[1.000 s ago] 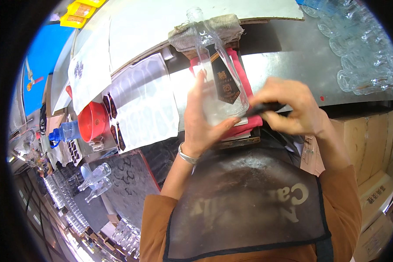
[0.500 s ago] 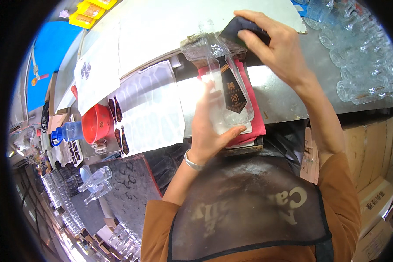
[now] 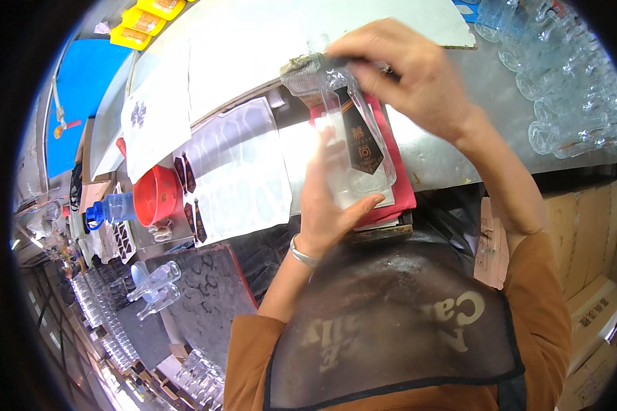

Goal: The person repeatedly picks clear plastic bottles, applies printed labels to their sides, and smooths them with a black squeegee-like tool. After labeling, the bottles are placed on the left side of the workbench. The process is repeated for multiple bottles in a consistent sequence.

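A clear glass bottle (image 3: 346, 164) lies on its side on a red cloth (image 3: 403, 186), its neck pointing away from me. A black tie-shaped label with gold markings (image 3: 365, 145) runs along its upper face. My left hand (image 3: 322, 209) holds the bottle's lower end, fingers along the left side and thumb by the base. In my right hand (image 3: 415, 82) is a dark flat pad (image 3: 336, 61), pressed at the neck near the top of the label. My fingers cover most of the pad. A folded grey cloth (image 3: 301, 75) lies under the neck.
Left of the bottle is a white sheet (image 3: 243, 171) with more tie-shaped labels (image 3: 188, 172). Beyond that stand a red bowl (image 3: 152, 198) and a blue water bottle (image 3: 116, 207). Many clear bottles (image 3: 562, 89) crowd the right; cardboard boxes (image 3: 576, 233) stand below them.
My right hand has moved left and slightly down, bringing the dark pad from above the bottle's right side onto its neck. My left hand stays on the bottle.
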`<control>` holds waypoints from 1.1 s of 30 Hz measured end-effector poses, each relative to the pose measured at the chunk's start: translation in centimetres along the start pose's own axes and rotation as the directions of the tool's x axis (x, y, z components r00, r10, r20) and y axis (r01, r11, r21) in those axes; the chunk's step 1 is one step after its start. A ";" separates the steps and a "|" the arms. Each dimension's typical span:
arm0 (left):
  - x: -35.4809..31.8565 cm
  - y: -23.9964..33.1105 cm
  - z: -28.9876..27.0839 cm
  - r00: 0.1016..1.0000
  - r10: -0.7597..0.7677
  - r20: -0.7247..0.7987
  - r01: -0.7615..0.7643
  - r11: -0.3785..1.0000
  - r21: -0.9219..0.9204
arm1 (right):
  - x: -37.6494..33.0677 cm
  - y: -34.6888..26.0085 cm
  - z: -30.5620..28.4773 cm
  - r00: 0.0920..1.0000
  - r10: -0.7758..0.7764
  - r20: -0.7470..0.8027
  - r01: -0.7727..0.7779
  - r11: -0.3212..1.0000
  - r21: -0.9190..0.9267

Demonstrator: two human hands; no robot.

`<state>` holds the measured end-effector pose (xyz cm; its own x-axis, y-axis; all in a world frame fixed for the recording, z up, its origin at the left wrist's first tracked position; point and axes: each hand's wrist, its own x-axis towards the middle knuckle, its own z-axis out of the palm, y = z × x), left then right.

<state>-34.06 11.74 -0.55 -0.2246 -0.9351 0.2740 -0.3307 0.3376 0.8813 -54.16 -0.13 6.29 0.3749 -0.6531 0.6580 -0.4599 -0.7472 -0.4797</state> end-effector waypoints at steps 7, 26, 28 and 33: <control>-0.1 -0.3 0.2 1.000 -0.022 -0.010 0.022 0.999 -0.044 | -6.0 -5.8 -0.8 0.900 -0.255 0.353 0.162 0.949 0.272; -0.4 0.5 1.4 0.998 0.010 -0.059 -0.007 0.999 0.049 | -9.9 -4.1 -3.1 0.586 0.616 0.526 -0.804 0.366 0.468; 0.2 0.9 1.8 0.997 -0.057 -0.043 0.038 0.931 -0.363 | -11.8 -0.8 -0.3 0.506 0.638 0.581 -0.837 0.198 0.511; -0.2 -0.5 0.7 0.999 0.007 -0.038 -0.012 0.991 -0.132 | -9.3 -4.7 0.3 0.627 0.637 0.449 -0.778 0.478 0.408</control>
<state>-34.51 11.79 -1.31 -0.1919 -0.9361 0.2948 -0.2042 0.3319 0.9210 -55.26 9.39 2.30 0.3035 -0.9404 -0.1532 -0.1833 0.1002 -0.9779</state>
